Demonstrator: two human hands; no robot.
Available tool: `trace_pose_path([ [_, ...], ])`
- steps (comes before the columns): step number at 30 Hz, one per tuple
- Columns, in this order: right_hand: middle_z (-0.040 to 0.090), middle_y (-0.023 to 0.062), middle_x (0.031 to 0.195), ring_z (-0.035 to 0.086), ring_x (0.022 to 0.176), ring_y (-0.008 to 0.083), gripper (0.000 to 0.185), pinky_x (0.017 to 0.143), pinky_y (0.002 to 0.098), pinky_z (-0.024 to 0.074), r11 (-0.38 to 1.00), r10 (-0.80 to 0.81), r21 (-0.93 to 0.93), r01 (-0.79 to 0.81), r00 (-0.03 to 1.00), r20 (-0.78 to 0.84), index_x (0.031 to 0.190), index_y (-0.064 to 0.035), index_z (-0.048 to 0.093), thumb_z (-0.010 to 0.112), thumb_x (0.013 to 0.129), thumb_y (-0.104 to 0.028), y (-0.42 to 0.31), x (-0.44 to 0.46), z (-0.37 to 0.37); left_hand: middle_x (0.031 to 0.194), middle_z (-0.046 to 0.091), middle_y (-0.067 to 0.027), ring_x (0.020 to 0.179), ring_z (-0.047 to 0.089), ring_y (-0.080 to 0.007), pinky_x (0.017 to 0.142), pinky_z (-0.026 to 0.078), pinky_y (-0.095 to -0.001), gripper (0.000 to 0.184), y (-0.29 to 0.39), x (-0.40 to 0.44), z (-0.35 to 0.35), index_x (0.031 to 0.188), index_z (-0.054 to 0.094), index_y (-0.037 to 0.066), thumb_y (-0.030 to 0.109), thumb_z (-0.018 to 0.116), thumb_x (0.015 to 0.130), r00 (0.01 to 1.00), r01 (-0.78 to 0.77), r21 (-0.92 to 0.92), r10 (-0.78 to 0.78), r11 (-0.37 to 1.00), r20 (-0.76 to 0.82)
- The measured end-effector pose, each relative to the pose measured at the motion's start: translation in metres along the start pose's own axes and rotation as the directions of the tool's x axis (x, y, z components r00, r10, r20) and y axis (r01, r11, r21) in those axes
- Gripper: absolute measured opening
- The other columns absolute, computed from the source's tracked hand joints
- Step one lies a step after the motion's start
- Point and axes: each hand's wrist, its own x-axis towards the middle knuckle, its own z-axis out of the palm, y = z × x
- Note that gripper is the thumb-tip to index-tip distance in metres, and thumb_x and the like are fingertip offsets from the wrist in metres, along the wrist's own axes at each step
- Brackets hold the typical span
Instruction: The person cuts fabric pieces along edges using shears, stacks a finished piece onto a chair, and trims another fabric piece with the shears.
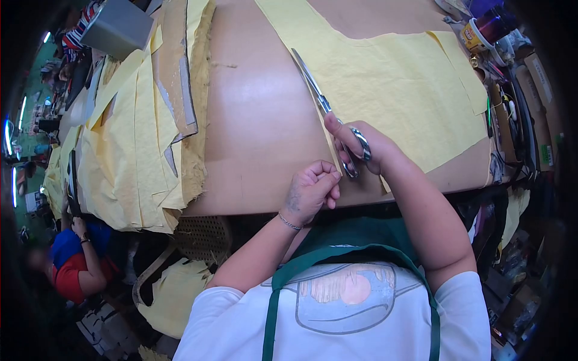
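My right hand [361, 144] is closed around the handles of metal scissors [312, 78], whose long blades point away from me along the left edge of a yellow fabric sheet [397, 90]. Beside the blades, a narrow strip [329, 135] of the same fabric runs down toward me. My left hand [313, 191] is closed near the table's front edge, with its fingertips pinching the strip's lower end. The fabric lies flat on the brown table [259, 120].
Layered yellow fabric [123, 150] and stiff pattern pieces [171, 66] cover the table's left side, near a grey box [117, 27]. Tubs [475, 36] and clutter line the right edge. Another person [81, 259] sits at lower left, beside a woven chair [201, 234].
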Motion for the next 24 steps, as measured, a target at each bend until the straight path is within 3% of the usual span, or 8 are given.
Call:
trace_pose_path([
  [7, 0.044, 0.0035, 0.045, 0.043, 0.036, 0.0120, 0.070, 0.033, 0.0228, 0.0305, 0.999, 0.051, 0.010, -0.051, 0.999, -0.005, 0.054, -0.0080, 0.044, 0.042, 0.061, -0.078, -0.0113, 0.0077, -0.0029, 0.057, 0.051, -0.0022, 0.040, 0.045, -0.0060, 0.038, 0.038, -0.0154, 0.008, 0.0010, 0.0000, 0.0000, 0.082, 0.051, 0.004, 0.012, 0.051, 0.083, 1.000, 0.004, -0.002, -0.004, 1.000, -0.020],
  [16, 0.041, 0.0043, 0.043, 0.042, 0.038, 0.0126, 0.071, 0.035, 0.0260, 0.0333, 0.999, -0.026, -0.046, 0.022, 0.996, -0.089, 0.047, -0.0073, 0.041, 0.049, 0.058, -0.077, -0.0050, 0.0078, -0.0023, 0.056, 0.051, -0.0024, 0.040, 0.045, -0.0060, 0.037, 0.038, -0.0151, 0.007, 0.0003, 0.0004, -0.0010, 0.081, 0.051, 0.004, 0.011, 0.051, 0.083, 1.000, -0.005, -0.034, 0.004, 0.999, -0.017],
  [24, 0.042, 0.0033, 0.046, 0.041, 0.039, 0.0125, 0.070, 0.037, 0.0264, 0.0340, 0.997, -0.017, -0.070, 0.013, 0.998, -0.054, 0.050, -0.0076, 0.043, 0.049, 0.057, -0.077, -0.0113, 0.0103, -0.0071, 0.056, 0.051, -0.0021, 0.040, 0.046, -0.0060, 0.038, 0.038, -0.0149, 0.007, 0.0015, -0.0004, -0.0006, 0.081, 0.051, 0.004, 0.011, 0.051, 0.083, 1.000, 0.007, -0.028, -0.007, 1.000, -0.023],
])
